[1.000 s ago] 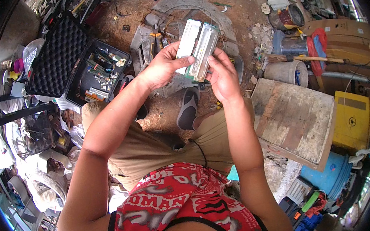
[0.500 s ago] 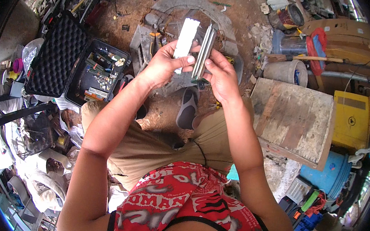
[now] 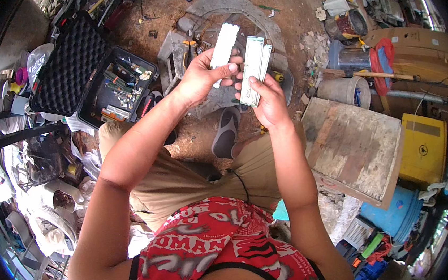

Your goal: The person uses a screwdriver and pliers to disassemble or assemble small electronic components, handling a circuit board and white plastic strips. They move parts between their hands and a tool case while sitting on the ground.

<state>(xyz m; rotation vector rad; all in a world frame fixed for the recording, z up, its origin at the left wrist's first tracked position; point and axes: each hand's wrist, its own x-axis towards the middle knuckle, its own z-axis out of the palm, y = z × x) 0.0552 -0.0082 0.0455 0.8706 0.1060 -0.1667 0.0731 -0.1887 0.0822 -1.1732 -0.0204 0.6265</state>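
My left hand (image 3: 197,81) grips a bright, silvery-white memory module (image 3: 225,45), long and flat with a notched end, the thumb lying across its lower part. Glare washes out its surface. A small stack of similar silver memory modules (image 3: 253,60) is in my right hand (image 3: 271,102), thumb on the front face and fingers behind. Pale labels show on the stack, and its pieces are slightly fanned at the right edge. The two hands are held apart at about the same height, above the ground beyond my knees.
An open black case (image 3: 112,90) with a foam-lined lid (image 3: 70,70) holds green circuit boards and small parts at left. A worn wooden board (image 3: 354,146) lies at right, near a yellow box (image 3: 423,149) and a blue bucket (image 3: 394,208). A grey stone ring (image 3: 236,5) lies ahead.
My right hand has turned the stack, so its labelled flat face shows instead of its edges. The stack also stands slightly farther from the left hand's module, which is almost unmoved.
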